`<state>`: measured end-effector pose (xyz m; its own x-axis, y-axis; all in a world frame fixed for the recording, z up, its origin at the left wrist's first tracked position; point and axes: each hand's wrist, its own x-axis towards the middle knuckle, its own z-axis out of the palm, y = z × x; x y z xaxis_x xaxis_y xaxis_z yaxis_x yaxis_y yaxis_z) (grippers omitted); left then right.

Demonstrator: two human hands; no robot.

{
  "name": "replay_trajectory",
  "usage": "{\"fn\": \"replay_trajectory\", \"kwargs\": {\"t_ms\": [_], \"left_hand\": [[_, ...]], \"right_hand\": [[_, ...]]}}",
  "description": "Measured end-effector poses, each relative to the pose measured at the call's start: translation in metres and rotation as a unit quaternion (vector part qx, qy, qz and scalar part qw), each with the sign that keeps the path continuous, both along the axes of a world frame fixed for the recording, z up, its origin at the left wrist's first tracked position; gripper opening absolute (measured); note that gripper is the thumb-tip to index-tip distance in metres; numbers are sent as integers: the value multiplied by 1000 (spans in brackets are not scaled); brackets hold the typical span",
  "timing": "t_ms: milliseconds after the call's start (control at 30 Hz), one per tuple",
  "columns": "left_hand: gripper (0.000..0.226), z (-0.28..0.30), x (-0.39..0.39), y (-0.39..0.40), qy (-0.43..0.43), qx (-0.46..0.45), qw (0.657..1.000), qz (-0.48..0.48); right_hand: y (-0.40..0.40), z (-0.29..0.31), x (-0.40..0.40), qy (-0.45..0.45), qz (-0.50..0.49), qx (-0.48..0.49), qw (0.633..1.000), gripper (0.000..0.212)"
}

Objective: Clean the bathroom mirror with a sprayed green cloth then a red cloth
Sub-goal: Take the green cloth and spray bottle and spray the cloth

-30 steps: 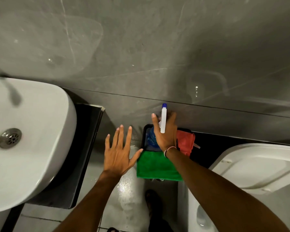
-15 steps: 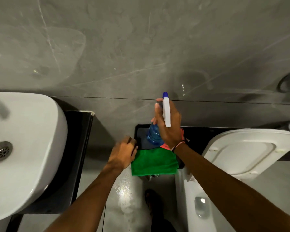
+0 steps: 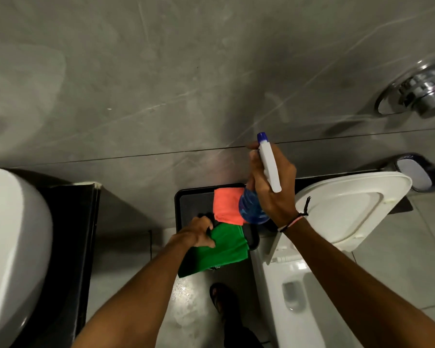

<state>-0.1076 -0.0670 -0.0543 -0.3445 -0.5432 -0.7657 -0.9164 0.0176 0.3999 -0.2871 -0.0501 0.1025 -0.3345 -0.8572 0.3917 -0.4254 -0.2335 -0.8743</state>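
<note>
My left hand [image 3: 197, 233] grips the left edge of the green cloth [image 3: 219, 249], which is lifted partly off the black tray [image 3: 189, 202] and hangs over its front edge. The red cloth [image 3: 226, 205] lies folded on the tray just behind the green one. My right hand [image 3: 274, 194] holds a spray bottle [image 3: 269, 164] above the tray's right side; the bottle has a white head, a blue nozzle tip and a clear blue body. The mirror is not in view.
A white sink [image 3: 13, 247] on a black stand [image 3: 68, 222] is at the left. A white toilet with raised lid [image 3: 349, 207] stands at the right, a chrome flush button [image 3: 422, 94] on the grey tiled wall above it. My sandalled foot [image 3: 220, 297] is on the wet floor.
My left hand went from open beside the tray to closing on the green cloth and pulling it forward. My right hand raised the spray bottle, uncovering the red cloth.
</note>
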Motion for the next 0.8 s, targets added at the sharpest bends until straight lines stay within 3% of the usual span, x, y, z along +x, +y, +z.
{"fn": "replay_trajectory", "kwargs": {"t_ms": [100,200,333,467,533,633,800], "left_hand": [[55,16,3,-6,28,42,998,45],[40,54,25,-15,167,110,961,193],[34,111,77,0,396,148,803,419],[44,166,127,21,535,139,643,530],[40,194,141,26,589,112,580,551],[40,243,165,35,636,11,540,551],[49,286,193,50,640,-113,520,554]], "right_hand": [[1,2,2,-26,6,8,1000,27],[2,15,12,-59,10,8,998,13],[7,54,30,-85,31,7,996,36],[14,107,69,-131,87,15,988,43],[17,131,87,-179,99,13,979,39],[26,167,116,-203,135,-11,970,43],[49,202,151,-179,186,5,966,48]]}}
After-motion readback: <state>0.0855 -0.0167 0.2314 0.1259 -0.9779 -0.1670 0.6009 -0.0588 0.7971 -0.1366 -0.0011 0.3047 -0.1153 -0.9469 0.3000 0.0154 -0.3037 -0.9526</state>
